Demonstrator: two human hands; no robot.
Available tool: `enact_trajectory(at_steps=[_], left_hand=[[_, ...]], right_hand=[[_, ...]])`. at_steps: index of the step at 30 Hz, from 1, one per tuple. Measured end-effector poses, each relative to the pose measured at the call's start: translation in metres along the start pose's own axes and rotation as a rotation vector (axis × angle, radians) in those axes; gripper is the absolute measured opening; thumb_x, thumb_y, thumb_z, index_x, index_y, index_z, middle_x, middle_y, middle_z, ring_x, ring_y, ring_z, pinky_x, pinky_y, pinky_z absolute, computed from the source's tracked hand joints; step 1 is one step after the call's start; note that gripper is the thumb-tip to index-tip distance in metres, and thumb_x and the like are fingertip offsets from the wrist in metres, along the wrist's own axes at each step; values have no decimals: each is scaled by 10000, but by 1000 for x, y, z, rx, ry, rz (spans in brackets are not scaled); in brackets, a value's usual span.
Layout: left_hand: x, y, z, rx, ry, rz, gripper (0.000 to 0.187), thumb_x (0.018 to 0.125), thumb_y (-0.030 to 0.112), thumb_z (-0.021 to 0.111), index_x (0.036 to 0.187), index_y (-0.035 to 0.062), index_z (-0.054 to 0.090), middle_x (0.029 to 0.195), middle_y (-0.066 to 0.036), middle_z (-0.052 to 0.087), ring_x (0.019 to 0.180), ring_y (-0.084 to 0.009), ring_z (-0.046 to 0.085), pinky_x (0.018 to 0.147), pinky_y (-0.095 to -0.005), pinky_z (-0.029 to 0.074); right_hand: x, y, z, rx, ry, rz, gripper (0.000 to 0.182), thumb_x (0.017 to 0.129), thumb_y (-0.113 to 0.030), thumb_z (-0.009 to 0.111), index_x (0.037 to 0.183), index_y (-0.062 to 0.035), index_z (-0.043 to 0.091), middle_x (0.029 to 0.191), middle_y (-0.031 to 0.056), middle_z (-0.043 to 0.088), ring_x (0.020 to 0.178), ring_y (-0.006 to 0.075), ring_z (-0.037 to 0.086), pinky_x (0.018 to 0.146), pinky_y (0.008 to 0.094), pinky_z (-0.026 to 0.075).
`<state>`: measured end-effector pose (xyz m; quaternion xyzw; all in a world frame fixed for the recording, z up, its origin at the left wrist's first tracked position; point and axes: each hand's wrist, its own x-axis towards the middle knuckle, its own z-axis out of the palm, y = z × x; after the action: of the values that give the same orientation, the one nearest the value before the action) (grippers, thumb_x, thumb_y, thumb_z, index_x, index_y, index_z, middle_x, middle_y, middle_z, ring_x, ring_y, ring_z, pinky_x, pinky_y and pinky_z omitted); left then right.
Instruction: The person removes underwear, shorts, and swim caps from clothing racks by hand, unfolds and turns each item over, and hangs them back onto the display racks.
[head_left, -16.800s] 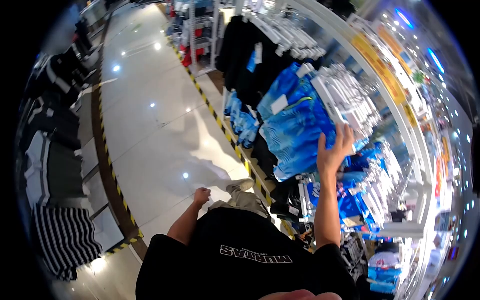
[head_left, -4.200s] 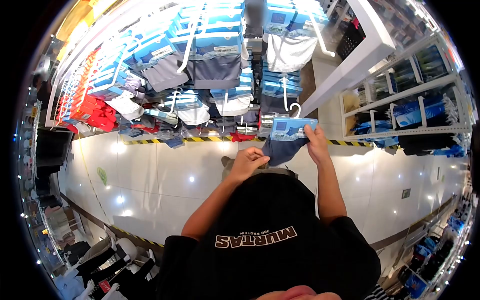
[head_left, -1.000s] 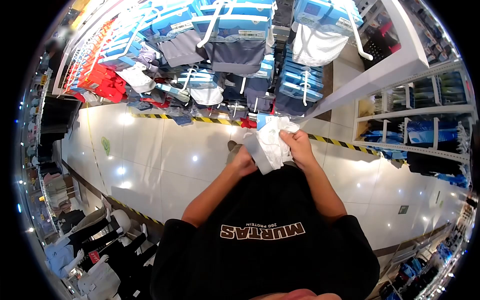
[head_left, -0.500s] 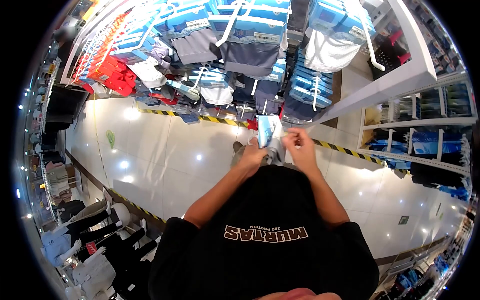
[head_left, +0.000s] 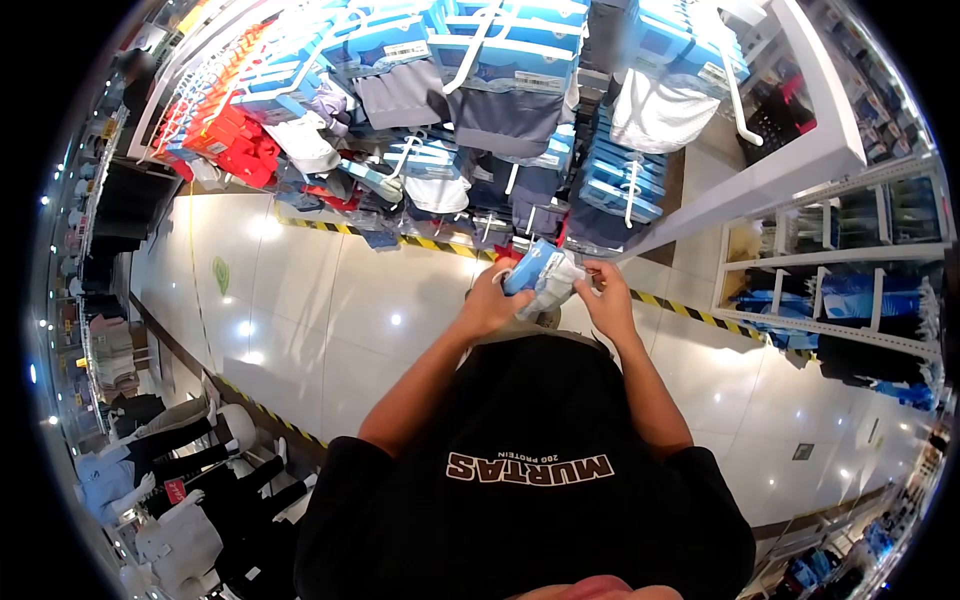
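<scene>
Fingers of my left hand [head_left: 490, 303] are wrapped around a small blue-and-white packet [head_left: 543, 275], and my right hand [head_left: 608, 296] pinches its other end, so both grips are closed on the same item. I hold the packet up in front of my chest, above the glossy tiled floor [head_left: 330, 320], with its blue card end toward my left hand and the pale fabric part toward my right. Just beyond it, a yellow-and-black striped line [head_left: 440, 244] runs along the floor at the foot of a display rack [head_left: 480, 120] crowded with hanging packets of underwear on white hooks, in blue cards, with grey, white and red pieces among them. White shelving [head_left: 840, 260] with folded dark goods stands to my right.
</scene>
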<state>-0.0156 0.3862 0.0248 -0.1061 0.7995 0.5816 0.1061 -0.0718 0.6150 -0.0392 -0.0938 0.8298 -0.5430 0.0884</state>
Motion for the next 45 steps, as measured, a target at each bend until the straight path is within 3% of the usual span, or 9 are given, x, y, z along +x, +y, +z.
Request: enact_trajectory(at_steps=[2,10,21,25,26,29,36,42,45], left_hand=[[10,3,-16,168,-6,146,281,806,147,771,1008,16,626,868,-73,637,784,-123,572,714,-306,483],[45,54,-54,147,194,247,352,762,174,843,988,13,626,852,-63,653,782,-117,586,715,-299,494],[96,16,-69,13,210,175,342,790,145,815,1014,-16,613,900,-65,655,800,-108,591,725,-282,504],[117,-6,-67,-71,340,349,425,789,157,804,1110,1,574,1042,-117,658,938,-188,629,828,-325,508],[104,12,-69,157,410,273,509,782,171,795,1189,-5,544,1137,-135,623,1059,-252,605,914,-356,482],[74,45,-71,397,611,488,516,795,136,780,1234,1,544,1129,-109,599,1092,-228,564,972,-361,434],[65,151,-116,446,789,997,512,815,56,755,1283,30,549,1304,-130,553,1210,-257,528,960,-360,433],[83,204,-135,708,613,1035,563,826,179,779,1314,34,539,1241,-173,581,1148,-329,566,966,-394,450],[89,208,-144,772,419,811,495,857,258,748,1253,10,584,1154,-180,618,1063,-328,605,929,-381,462]], right_hand=[[0,1,-2,15,16,22,333,815,-148,737,1117,-46,640,1000,109,656,858,241,624,783,358,498],[-15,13,13,10,-154,83,371,854,-171,730,1177,-31,613,1037,61,646,880,148,605,764,295,501],[-23,24,9,9,-157,91,383,857,-163,729,1191,-23,604,1030,74,642,873,155,596,741,297,508],[-26,24,12,7,-180,97,372,857,-164,729,1179,-23,608,1022,73,646,870,157,600,742,297,511],[-25,23,13,13,-184,94,369,858,-165,729,1176,-23,609,1018,73,647,870,159,602,744,298,511],[-25,18,12,5,-187,102,386,847,-236,727,1158,-37,617,1008,119,681,864,230,636,783,352,519],[-20,22,19,2,-229,68,386,845,-236,723,1159,-38,618,1009,115,677,871,230,634,790,353,518],[-19,8,15,-12,-251,41,386,845,-235,726,1161,-41,615,1004,113,674,878,229,632,796,352,516],[-22,10,11,-12,-247,52,392,844,-243,723,1163,-41,613,1002,112,672,877,230,632,796,356,517]])
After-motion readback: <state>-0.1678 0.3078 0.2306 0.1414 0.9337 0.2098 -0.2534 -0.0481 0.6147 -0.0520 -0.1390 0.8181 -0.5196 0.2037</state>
